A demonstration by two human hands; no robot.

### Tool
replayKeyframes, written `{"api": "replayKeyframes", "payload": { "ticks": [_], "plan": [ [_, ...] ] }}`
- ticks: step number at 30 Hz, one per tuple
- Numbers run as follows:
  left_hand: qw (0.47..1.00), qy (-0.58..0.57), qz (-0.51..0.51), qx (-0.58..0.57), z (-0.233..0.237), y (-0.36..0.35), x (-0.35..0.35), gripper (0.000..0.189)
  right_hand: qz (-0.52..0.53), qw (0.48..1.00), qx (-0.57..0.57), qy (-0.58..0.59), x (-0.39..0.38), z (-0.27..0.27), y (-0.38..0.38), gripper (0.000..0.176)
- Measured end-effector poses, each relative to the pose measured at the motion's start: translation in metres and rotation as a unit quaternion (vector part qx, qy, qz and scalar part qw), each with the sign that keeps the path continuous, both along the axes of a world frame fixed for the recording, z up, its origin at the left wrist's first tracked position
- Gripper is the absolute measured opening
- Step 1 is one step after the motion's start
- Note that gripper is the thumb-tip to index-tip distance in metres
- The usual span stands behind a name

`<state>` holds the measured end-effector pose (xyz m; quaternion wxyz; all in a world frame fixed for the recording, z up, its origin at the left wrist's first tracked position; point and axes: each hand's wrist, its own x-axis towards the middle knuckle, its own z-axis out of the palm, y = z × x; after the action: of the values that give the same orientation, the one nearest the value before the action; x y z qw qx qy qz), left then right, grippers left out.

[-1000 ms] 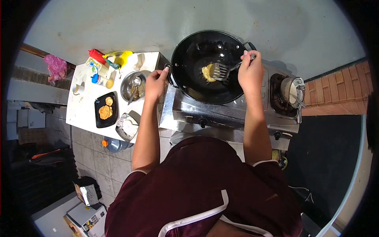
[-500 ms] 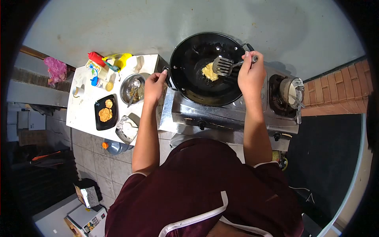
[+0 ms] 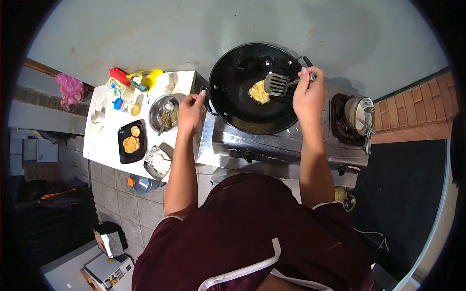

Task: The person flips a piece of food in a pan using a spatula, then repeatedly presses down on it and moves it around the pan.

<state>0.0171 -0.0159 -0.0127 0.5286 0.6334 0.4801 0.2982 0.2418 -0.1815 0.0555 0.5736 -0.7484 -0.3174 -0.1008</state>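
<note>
A black wok (image 3: 233, 72) sits on the left side of the metal gas stove (image 3: 281, 151). My left hand (image 3: 191, 112) is closed on the wok's left loop handle (image 3: 208, 102). In my right hand (image 3: 309, 99) is a slotted spatula (image 3: 277, 85), gripped by its handle over the wok's right rim. Its slotted head is low inside the wok, at the right edge of a pale yellow fritter (image 3: 258, 93). The fritter lies on the dark, oily bottom of the wok.
Left of the stove, a white table (image 3: 101, 133) bears a black tray (image 3: 137, 154) with browned fritters, a metal bowl (image 3: 156, 116) with a spoon, a foil-lined dish (image 3: 158, 162) and several bottles. A pot (image 3: 353, 111) stands on the right burner. A wall (image 3: 291, 24) rises behind.
The spatula head has shifted slightly to the right and covers less of the fritter. My left hand stays on the wok handle. The whole view has moved a little.
</note>
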Motion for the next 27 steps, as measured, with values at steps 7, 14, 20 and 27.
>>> {"api": "replayKeyframes", "payload": {
  "ticks": [7, 14, 20, 27],
  "plan": [
    [1.000, 0.008, 0.001, 0.004, 0.0035, -0.0013, 0.0001, 0.033, -0.004, 0.999, -0.031, 0.005, 0.0015, -0.0019, -0.0038, 0.017],
    [1.000, 0.017, 0.001, 0.011, 0.0039, 0.0000, 0.0001, 0.033, -0.007, 1.000, 0.009, -0.013, -0.0010, -0.0021, -0.0049, 0.016],
    [1.000, -0.013, -0.011, -0.005, -0.0015, 0.0049, -0.0009, 0.032, -0.010, 0.999, 0.012, -0.039, -0.0004, -0.0030, -0.0055, 0.015],
    [1.000, -0.004, -0.023, -0.010, 0.0039, 0.0027, -0.0028, 0.032, -0.001, 1.000, 0.009, -0.016, -0.0016, -0.0018, -0.0042, 0.016]
  ]
}}
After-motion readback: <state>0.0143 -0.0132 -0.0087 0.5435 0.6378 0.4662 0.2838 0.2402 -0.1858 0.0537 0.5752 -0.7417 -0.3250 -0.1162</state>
